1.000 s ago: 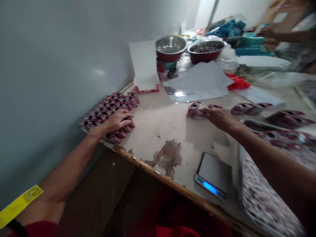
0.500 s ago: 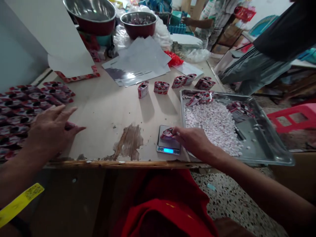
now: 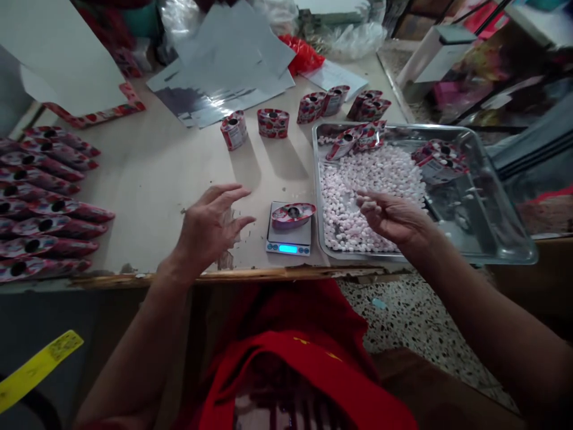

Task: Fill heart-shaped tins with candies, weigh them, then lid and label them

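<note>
1. Flattened red packets (image 3: pixel 40 209) are lying in overlapping rows at the far left of the table (image 3: pixel 156 173), well apart from both hands.
2. The left hand (image 3: pixel 208 230) is hovering over the table's near edge, just left of the scale (image 3: pixel 289 237). Its fingers are spreading wide and curling slightly, and it is gripping nothing.
3. A small digital scale is sitting between the two hands, its blue display glowing at the front.
4. An opened red packet (image 3: pixel 293 214) is resting on the scale's platform, mouth facing up, with neither hand touching it.
5. More opened red pouches (image 3: pixel 273 122) are standing in a loose row farther back on the table, beside silvery sheets (image 3: pixel 224 65).
6. The right hand (image 3: pixel 391 218) is reaching over the near left part of the metal tray (image 3: pixel 492 239), above the heap of small pale candies (image 3: pixel 371 185). Its fingers are drawing loosely together, palm turned partly up; whether candies are being pinched between the fingertips I cannot tell.
7. Several red packets (image 3: pixel 441 158) are lying inside the tray, at its far edge and toward its right.
</note>
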`<control>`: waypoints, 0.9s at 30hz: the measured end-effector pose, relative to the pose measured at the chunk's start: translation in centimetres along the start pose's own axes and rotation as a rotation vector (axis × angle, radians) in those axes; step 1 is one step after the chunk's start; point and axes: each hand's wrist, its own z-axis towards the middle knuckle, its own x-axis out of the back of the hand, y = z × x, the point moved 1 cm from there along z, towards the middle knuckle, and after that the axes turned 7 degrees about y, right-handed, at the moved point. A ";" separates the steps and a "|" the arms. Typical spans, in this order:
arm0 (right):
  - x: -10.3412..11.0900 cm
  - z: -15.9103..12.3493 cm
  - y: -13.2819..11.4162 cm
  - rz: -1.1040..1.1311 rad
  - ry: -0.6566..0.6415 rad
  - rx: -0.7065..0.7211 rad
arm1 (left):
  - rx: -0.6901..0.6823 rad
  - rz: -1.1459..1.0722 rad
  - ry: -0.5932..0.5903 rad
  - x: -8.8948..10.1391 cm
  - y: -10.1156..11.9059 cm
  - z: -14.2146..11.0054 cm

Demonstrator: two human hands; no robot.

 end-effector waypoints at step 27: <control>-3.2 -1.3 -0.6 -0.469 0.039 0.597 | 0.065 -0.309 0.065 -9.4 4.9 2.8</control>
